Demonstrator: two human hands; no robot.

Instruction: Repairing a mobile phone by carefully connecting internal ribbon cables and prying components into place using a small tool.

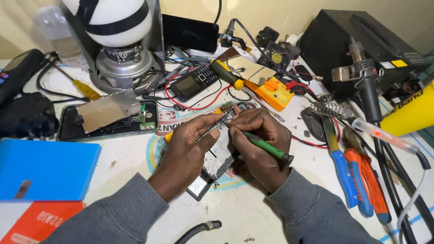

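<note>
Your grey sleeves frame the opened phone, probably light and fragile, so pinch its edges as your left hand does while your right hand grips the green screwdriver.

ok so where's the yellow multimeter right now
In the head view the yellow multimeter lies at the back centre-right of the bench, just beyond the right hand, beside the small keypad phone and left of the coiled soldering-iron stand.
</note>
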